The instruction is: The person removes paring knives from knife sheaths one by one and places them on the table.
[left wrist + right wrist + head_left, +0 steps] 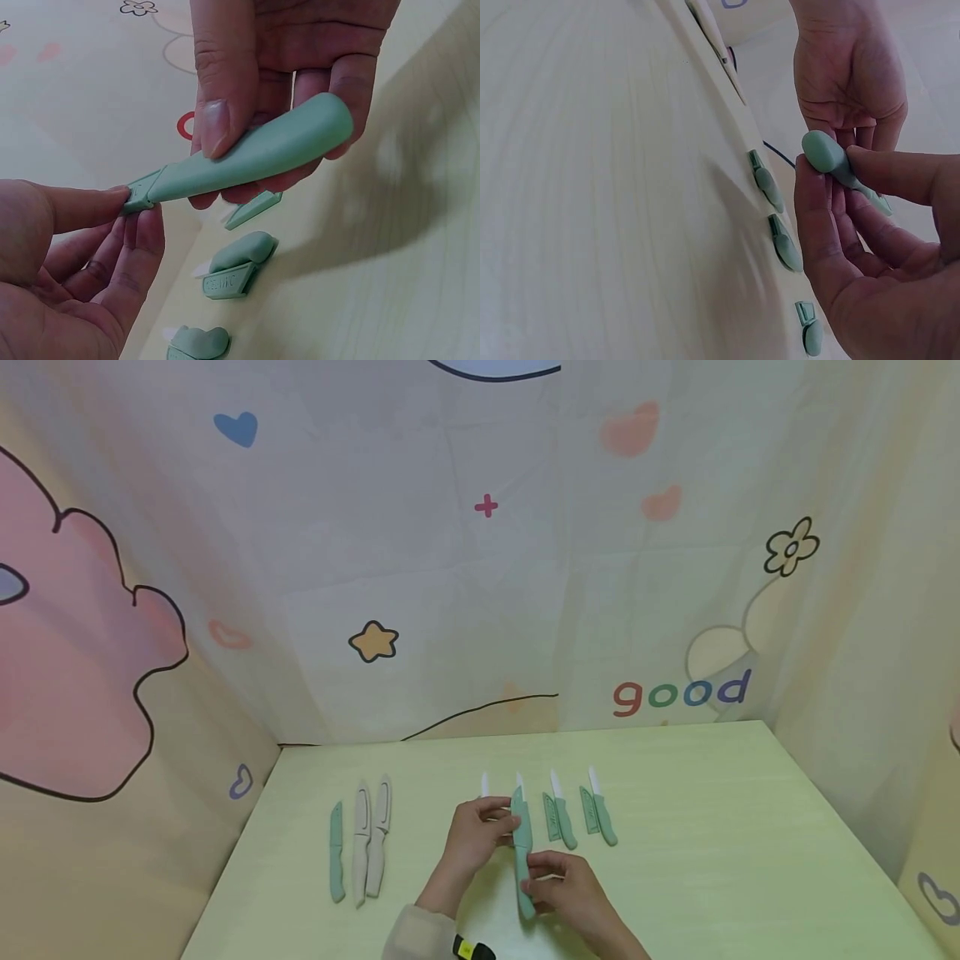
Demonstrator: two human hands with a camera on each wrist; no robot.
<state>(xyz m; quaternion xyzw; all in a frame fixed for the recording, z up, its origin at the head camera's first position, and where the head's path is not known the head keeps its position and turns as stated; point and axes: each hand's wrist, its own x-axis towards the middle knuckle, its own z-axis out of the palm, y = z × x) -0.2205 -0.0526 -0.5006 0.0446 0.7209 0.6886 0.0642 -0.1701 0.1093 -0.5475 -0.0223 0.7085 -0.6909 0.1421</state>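
Observation:
A green knife with its blade inside a matching green sheath is held above the table between both hands. My left hand pinches the sheath between thumb and fingers. Around the handle, the thumb and fingers of my right hand keep a grip. Just beyond the hands lie small green knives with bare white blades, each beside a green sheath. One of them is partly hidden behind my left hand, with its white blade tip showing.
To the left lie two beige knives in beige sheaths, side by side. Left of them is another sheathed green knife. A printed curtain rises behind the pale table. The rightmost small green knife points away from me.

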